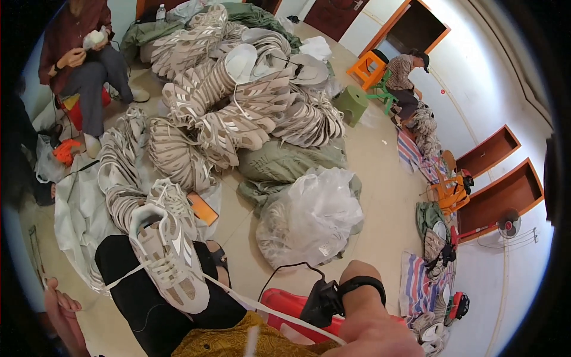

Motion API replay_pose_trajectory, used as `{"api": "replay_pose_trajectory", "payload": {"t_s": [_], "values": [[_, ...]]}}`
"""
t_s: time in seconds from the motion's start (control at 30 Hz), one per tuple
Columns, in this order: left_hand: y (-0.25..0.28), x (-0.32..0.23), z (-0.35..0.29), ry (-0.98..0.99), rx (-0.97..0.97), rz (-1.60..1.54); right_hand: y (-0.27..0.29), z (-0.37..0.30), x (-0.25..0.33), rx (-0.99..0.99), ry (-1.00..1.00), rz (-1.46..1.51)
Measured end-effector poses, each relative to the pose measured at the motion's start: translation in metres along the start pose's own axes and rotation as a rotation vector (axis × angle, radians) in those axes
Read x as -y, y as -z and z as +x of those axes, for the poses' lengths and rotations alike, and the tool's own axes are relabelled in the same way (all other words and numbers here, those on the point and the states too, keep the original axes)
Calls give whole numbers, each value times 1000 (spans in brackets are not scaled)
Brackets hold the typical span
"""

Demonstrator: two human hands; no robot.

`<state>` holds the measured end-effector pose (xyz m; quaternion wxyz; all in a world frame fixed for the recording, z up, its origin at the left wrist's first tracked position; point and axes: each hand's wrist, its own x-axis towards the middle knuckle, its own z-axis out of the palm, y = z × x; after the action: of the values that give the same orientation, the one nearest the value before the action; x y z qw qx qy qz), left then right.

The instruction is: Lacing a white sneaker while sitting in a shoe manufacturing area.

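A beige and white sneaker (172, 262) rests on my black-trousered lap, toe toward me. Its white lace ends stretch out to both sides. My left hand (62, 309), at the lower left edge, has curled fingers closed on one lace end. The other lace end (262, 306) runs taut to my right hand (380, 336) at the bottom, which is closed on it, though its fingertips are mostly hidden. My right wrist wears a black band with a small black device (321, 303) and a cable. Nested sneakers (122, 172) lie just beyond my knees.
A large heap of sneakers (226, 101) lies ahead on green sacks (291, 163). Closer stands a clear plastic bag (315, 214). An orange phone (203, 208) lies by my knee. One person (83, 59) sits at the far left, another (404, 77) far right. A red stool (285, 300) is beside me.
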<state>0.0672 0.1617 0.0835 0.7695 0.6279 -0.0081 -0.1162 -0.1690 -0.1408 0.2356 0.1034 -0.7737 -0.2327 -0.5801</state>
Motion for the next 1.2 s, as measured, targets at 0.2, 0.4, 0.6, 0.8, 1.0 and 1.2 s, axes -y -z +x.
{"api": "replay_pose_trajectory", "payload": {"t_s": [0.2, 0.4, 0.6, 0.8, 1.0, 1.2], "values": [[-10, 3, -8, -59, 73, 108, -1, 2, 9, 96, -370, 196], [13, 17, -4, -27, 131, 38, -11, -10, 15, -161, -466, 48], [-27, -1, -23, 52, 75, -88, -13, -13, 18, -13, -731, 17], [-18, 0, -21, -20, 99, 35, 1, -3, 37, 154, -902, -7], [-23, -7, -19, 35, 203, 108, 3, 13, 46, 354, -1025, -60], [-47, -5, -43, 49, 242, 48, -38, -41, -24, 237, -397, 737]]}}
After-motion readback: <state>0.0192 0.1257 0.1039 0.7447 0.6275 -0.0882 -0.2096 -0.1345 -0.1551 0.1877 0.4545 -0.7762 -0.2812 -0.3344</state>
